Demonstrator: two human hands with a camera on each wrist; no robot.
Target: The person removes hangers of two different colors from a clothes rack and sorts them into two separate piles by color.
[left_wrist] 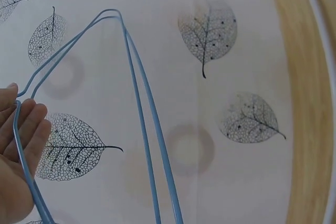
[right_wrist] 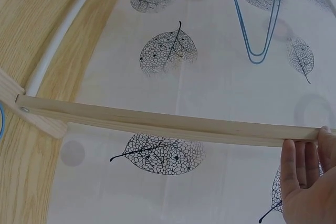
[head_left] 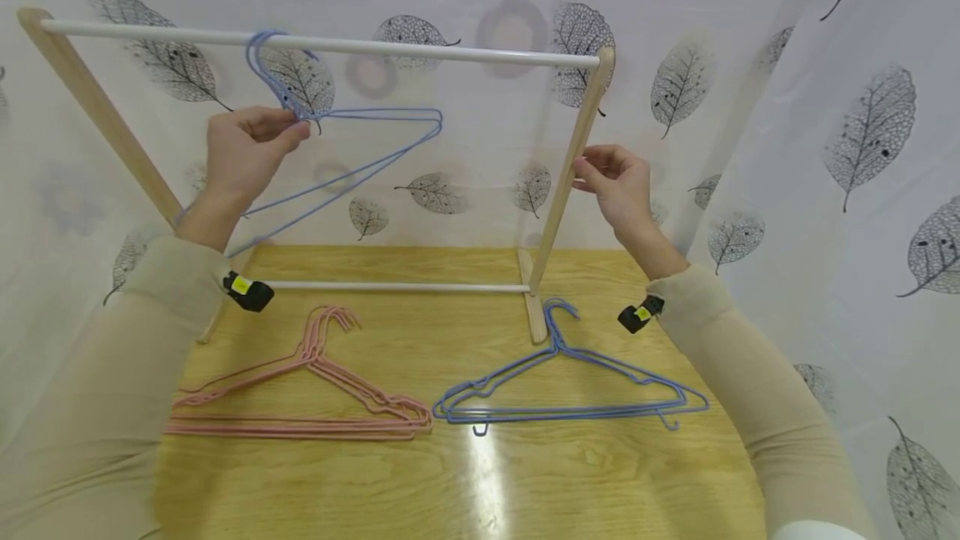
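Note:
My left hand pinches a pair of blue wire hangers at the neck, just below their hooks. Those hooks loop over the white top rod of a wooden clothes rack. In the left wrist view the thumb and fingers close on the hanger wire near the neck. Over on the right, my right hand holds the rack's right wooden post partway up. The right wrist view has its thumb and fingers on opposite sides of the post.
Several pink hangers lie stacked at the table's left, partly behind my left sleeve. More blue hangers lie on the right, hooks pointing toward the rack's foot. A leaf-patterned curtain surrounds the wooden table.

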